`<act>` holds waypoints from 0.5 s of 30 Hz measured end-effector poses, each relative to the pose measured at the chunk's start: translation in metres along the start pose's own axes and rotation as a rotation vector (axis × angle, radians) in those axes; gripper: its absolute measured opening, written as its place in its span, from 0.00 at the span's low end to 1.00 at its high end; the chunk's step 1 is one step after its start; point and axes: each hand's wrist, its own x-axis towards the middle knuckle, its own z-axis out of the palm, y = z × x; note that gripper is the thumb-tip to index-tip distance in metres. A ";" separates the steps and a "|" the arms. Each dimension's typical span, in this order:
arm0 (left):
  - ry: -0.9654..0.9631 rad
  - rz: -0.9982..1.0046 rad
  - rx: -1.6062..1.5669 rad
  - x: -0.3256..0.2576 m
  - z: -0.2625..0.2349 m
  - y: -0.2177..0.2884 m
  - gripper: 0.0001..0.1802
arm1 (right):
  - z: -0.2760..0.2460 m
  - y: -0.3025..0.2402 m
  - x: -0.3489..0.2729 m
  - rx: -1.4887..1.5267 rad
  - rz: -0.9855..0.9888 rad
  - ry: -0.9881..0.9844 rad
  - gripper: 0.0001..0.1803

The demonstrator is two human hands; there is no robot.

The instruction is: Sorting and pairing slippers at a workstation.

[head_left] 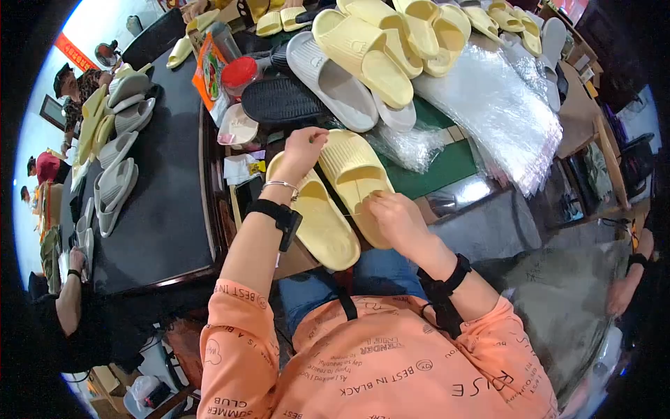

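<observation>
Two pale yellow slide slippers lie side by side in front of me, toes away: the left slipper point(324, 227) and the right slipper point(349, 157). My left hand point(303, 153) is over the left slipper's strap, its fingers curled in closely; what they hold, if anything, is hidden. At the right slipper's inner sole, my right hand point(396, 218) is closed with thumb and fingers pinched. A thin pale strand point(351, 216) stretches across the gap between the slippers toward those fingertips. I cannot tell whether both hands share it.
Beyond the pair lie a black slipper point(283, 100), a grey slipper point(331, 80) and piled yellow slippers point(366, 49). Clear plastic bags point(488, 105) spread at right. A red-lidded jar point(239, 74) stands at left, past a dark table point(167, 181) with more slippers. Other people work at far left.
</observation>
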 end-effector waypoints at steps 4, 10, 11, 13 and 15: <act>-0.083 -0.141 0.131 0.013 0.005 0.009 0.17 | 0.015 0.024 0.026 -0.094 -0.089 -0.096 0.13; 0.112 0.006 -0.015 0.009 0.021 -0.028 0.09 | 0.028 0.013 0.066 0.317 0.071 -0.420 0.16; 0.111 -0.047 0.031 0.005 0.025 -0.015 0.07 | 0.026 0.022 0.056 0.115 0.113 -0.648 0.15; 0.251 -0.164 -0.304 -0.010 0.021 -0.004 0.07 | -0.002 -0.002 0.046 0.068 0.094 -0.503 0.17; 0.359 -0.109 -0.273 -0.029 0.010 0.009 0.08 | -0.058 -0.036 0.029 0.570 0.428 -0.421 0.11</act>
